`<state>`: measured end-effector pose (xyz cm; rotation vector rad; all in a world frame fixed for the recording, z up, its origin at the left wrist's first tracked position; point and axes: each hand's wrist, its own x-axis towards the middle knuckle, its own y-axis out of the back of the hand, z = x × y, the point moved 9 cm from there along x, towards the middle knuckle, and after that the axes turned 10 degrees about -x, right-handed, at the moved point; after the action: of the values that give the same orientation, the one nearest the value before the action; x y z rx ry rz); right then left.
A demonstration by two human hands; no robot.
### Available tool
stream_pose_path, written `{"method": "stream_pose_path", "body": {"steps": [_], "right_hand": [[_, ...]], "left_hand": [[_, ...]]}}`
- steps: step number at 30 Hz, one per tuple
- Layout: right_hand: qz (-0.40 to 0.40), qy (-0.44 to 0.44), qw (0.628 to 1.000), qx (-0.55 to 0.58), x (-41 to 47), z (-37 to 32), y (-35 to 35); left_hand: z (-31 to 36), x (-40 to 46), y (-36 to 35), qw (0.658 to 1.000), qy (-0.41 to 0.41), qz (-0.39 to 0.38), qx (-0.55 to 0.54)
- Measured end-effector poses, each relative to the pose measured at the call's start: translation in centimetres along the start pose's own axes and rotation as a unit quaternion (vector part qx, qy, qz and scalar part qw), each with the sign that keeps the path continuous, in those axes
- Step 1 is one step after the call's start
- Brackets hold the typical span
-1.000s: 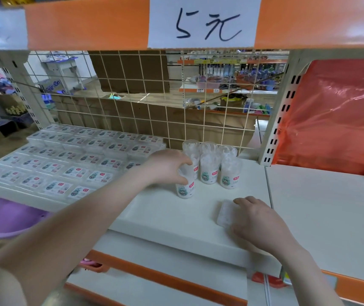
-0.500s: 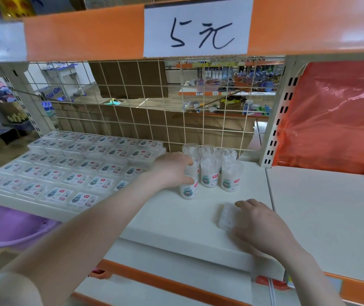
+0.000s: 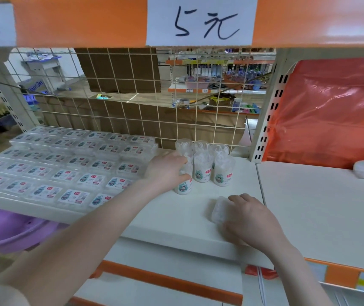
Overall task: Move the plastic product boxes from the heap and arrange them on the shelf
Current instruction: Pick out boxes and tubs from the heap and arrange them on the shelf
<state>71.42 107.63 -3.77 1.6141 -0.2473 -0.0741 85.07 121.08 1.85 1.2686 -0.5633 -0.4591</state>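
On the white shelf (image 3: 176,219), the left hand (image 3: 165,171) curls its fingers (image 3: 182,161) round an upright clear cylindrical box (image 3: 184,184) standing at the front-left of a cluster of like cylindrical boxes (image 3: 212,164) by the wire grid back (image 3: 132,107). The right hand (image 3: 249,219), near the shelf's front edge, lies over a flat clear plastic box (image 3: 218,210), fingers bent across its top; whether they grip or merely press I cannot tell. Left of the hands, rows of flat labelled boxes (image 3: 66,164) cover the shelf. A handwritten price sign (image 3: 201,21) hangs above.
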Motion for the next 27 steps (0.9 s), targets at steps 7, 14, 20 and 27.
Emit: {"method": "stream_pose_path", "body": {"steps": [7, 14, 20, 27], "right_hand": [[0.016, -0.024, 1.000, 0.006, -1.1, -0.2, 0.9], [0.018, -0.003, 1.000, 0.008, -1.3, -0.5, 1.2], [0.017, 0.034, 0.999, 0.012, -0.2, -1.2, 1.8], [0.025, 0.082, 0.996, 0.013, -0.2, -5.5, 2.3]], "left_hand": [[0.5, -0.4, -0.3, 0.999, -0.037, 0.002, 0.037], [0.6, -1.1, 0.2, 0.998, -0.042, 0.030, 0.046], [-0.5, -4.9, 1.9, 0.994, -0.030, 0.102, 0.015], [-6.0, -10.5, 2.6, 0.990, 0.054, 0.132, -0.001]]}}
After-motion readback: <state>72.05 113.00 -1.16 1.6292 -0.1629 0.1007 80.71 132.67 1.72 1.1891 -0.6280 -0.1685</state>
